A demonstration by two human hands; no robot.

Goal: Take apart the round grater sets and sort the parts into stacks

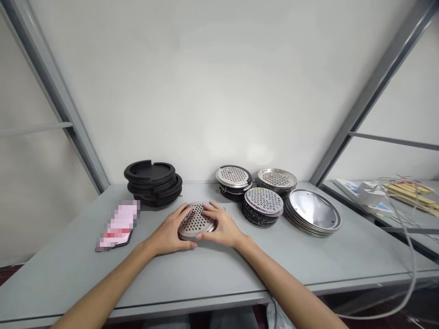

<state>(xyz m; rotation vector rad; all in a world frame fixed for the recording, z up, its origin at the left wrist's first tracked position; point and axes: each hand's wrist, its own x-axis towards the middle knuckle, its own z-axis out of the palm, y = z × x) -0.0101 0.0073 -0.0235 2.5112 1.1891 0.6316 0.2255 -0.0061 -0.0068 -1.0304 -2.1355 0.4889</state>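
A round perforated metal disc lies on the grey table in front of me. My left hand curls around its left rim, thumb along the near edge. My right hand rests on its right side with fingers laid over the perforated top. Both hands grip the disc between them.
A stack of black notched rings stands at the back left. Three stacks of perforated discs on black rings sit at the back right, beside a pile of shiny metal plates. A pink blurred packet lies left. Cables and a neighbouring table are at right.
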